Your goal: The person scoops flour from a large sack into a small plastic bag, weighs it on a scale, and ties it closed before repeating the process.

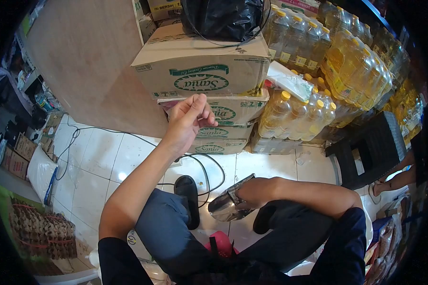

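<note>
My left hand (191, 116) is raised in front of the stacked cardboard cartons (202, 78), its fingers curled in with the thumb against them. Nothing shows in it. Low between my knees, my right hand (256, 192) grips a shiny silver, scoop-like thing (226, 205) with dark patches, whose exact kind I cannot make out. Part of it is hidden by the hand. Below, between my thighs, is a bright pink thing (219, 243) with a dark strip across it.
A black plastic bag (223, 19) sits on the cartons. Packs of yellow-capped oil bottles (295, 114) are stacked at right, near a black stool (373, 152). A black cable (218, 168) loops over the tiles. Another person's leg (397, 183) shows at far right. Egg trays (40, 228) are lower left.
</note>
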{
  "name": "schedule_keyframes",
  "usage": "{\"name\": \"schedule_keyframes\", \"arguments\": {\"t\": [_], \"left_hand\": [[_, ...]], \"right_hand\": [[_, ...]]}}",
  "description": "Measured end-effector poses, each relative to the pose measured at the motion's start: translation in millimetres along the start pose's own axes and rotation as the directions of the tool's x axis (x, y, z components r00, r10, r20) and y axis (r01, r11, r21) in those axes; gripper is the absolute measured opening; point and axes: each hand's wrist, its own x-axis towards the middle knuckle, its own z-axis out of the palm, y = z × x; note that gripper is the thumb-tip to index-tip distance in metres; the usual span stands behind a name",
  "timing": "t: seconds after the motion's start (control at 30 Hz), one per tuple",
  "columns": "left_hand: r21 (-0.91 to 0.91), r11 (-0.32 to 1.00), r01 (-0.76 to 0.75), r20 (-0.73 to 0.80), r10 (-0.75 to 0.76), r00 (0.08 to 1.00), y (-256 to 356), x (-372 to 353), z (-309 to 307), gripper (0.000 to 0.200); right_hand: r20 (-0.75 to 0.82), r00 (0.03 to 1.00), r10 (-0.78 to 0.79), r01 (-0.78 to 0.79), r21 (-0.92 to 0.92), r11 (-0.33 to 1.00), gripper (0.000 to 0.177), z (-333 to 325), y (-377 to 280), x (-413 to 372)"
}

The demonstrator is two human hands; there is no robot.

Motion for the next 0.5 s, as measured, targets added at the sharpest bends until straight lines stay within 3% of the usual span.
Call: {"name": "schedule_keyframes", "arguments": {"t": [0.2, 0.5], "left_hand": [[0.097, 0.995, -0.019, 0.016, 0.017, 1.000, -4.8, -0.5, -4.6, 0.017], [0.112, 0.993, -0.026, 0.069, 0.018, 0.997, 3.6, -5.3, 5.2, 0.017]], "right_hand": [[-0.014, 1.000, 0.003, -0.003, 0.002, 1.000, 0.043, 1.3, 1.6, 0.2], [-0.004, 1.000, 0.013, -0.013, 0.028, 1.000, 0.042, -0.8, -0.1, -0.7]]}}
